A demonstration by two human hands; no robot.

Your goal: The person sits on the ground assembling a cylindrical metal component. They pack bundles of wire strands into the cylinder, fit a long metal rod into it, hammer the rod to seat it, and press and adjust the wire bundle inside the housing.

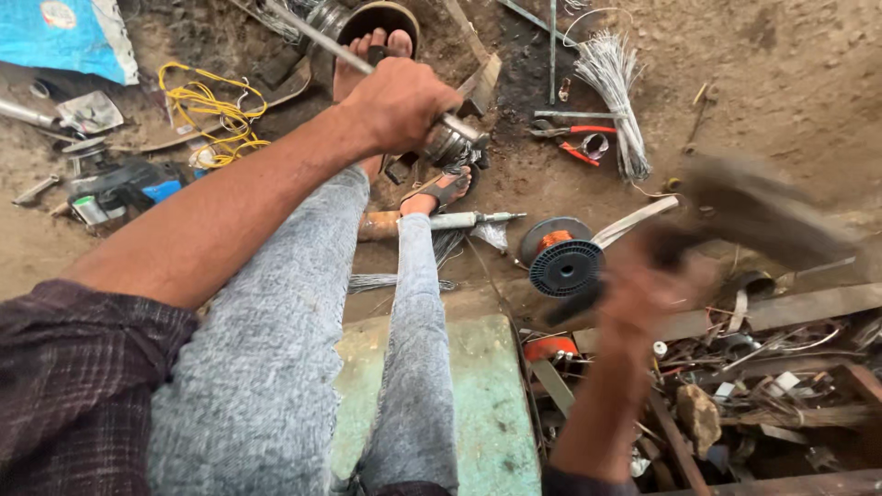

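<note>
My left hand [400,103] grips a metal rotor on a long steel shaft [312,37], holding it above the dirt floor between my feet; the cylindrical metal core [452,142] sticks out just past my fist. My right hand [648,285] is blurred by motion and holds the handle of a hammer whose head [763,216] is raised at the right. My legs in grey jeans stretch forward, with sandals on both feet [441,188].
A black spool of copper wire [562,257] lies near my right hand. Red-handled pliers [574,138] and a bundle of grey wires [616,92] lie beyond. Yellow cord [207,110] and a grinder [119,188] sit at left. A scrap-filled box [753,386] is at lower right.
</note>
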